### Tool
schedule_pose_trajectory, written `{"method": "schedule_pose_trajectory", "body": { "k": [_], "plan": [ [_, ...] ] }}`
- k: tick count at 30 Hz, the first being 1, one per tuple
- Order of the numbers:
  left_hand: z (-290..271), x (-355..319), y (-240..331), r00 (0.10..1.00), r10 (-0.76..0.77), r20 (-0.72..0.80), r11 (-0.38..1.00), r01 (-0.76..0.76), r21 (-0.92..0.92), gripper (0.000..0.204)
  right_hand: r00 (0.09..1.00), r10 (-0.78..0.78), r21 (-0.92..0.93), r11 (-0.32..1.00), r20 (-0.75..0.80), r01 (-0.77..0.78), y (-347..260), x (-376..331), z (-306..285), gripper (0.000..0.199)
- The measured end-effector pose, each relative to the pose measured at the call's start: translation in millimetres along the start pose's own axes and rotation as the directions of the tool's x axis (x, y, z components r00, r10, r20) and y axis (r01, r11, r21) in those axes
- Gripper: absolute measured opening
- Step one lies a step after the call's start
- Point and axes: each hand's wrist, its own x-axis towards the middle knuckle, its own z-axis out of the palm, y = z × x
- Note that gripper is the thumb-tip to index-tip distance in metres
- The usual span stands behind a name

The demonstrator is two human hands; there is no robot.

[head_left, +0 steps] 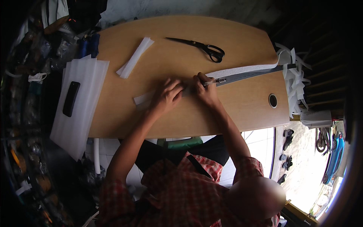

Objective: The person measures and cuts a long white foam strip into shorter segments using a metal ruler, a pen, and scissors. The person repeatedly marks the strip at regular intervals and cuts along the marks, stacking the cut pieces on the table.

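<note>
The left hand (166, 95) presses flat on a ruler (242, 75) over a foam strip (140, 99) on the table (234, 109); the right hand (206, 90) pinches a knife (213, 81). One cut strip (135, 56) lies aside; trimmings (297, 81) hang off the edge.

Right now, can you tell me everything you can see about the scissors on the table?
The scissors lie flat on the wooden table, near its far edge. They look all dark: two thin pointed blades that seem shut together, tips pointing to the left, and two black loop handles at the right end. They appear to be metal with plastic handles. Nothing touches them. Both hands work nearer the middle of the table, on a long white strip and a grey ruler, well apart from the scissors.
</note>
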Motion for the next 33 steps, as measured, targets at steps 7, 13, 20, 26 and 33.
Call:
{"method": "schedule_pose_trajectory", "body": {
  "k": [7,13,20,26,33],
  "plan": [
    [-0.4,4.1,-3.2,0.999,-0.032,-0.041,0.995,0.027,-0.097,0.031,0.981,-0.096,-0.411,0.898,0.169,0.159,-10.5,-30.8,-61.8,0.016],
    [1.3,5.7,-5.4,0.999,-0.013,-0.044,0.995,0.008,-0.099,0.029,0.871,-0.193,-0.597,0.660,0.451,0.455,-10.7,-39.5,-83.5,0.011],
    [-0.5,3.6,-2.0,0.999,-0.036,-0.017,0.997,0.035,-0.072,0.027,0.839,-0.128,-0.637,0.593,0.529,0.492,-17.5,-26.4,-82.2,0.018],
    [0.6,8.3,-8.4,0.995,-0.033,-0.090,0.989,0.020,-0.145,0.018,0.863,-0.073,-0.479,0.807,0.500,0.346,-10.9,18.3,-83.8,0.023],
    [-4.3,29.5,4.6,0.979,-0.203,0.011,0.979,0.204,-0.004,0.027,0.972,-0.196,-0.762,0.609,0.127,0.222,53.4,106.2,-59.3,0.029]
  ]
}}
